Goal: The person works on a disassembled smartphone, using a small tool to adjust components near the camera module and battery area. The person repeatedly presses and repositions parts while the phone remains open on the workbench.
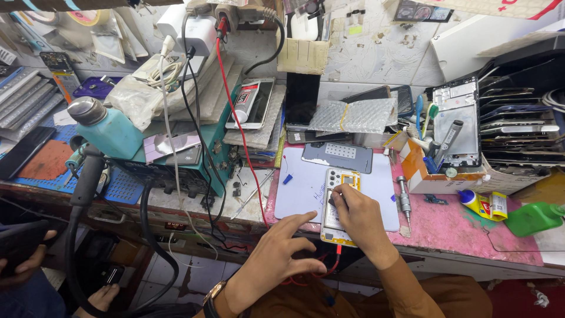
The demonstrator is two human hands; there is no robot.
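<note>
Opened white phone with yellow-edged inner frame (336,206) is being pressed by right hand (360,219), grip pinching a small tool; left hand (281,254), grip spread, is being held beside it; silver screwdriver (404,198) and yellow glue bottle (484,204) are lying nearby on pink desk (447,227).

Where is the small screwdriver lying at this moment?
In the head view the screwdriver lies on the pink bench top, at the right edge of the white mat, just right of the right hand and the opened phone.

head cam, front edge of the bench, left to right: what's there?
Teal bottle → green power supply box → left hand → opened phone → right hand → screwdriver → yellow glue bottle → green bottle.
</note>
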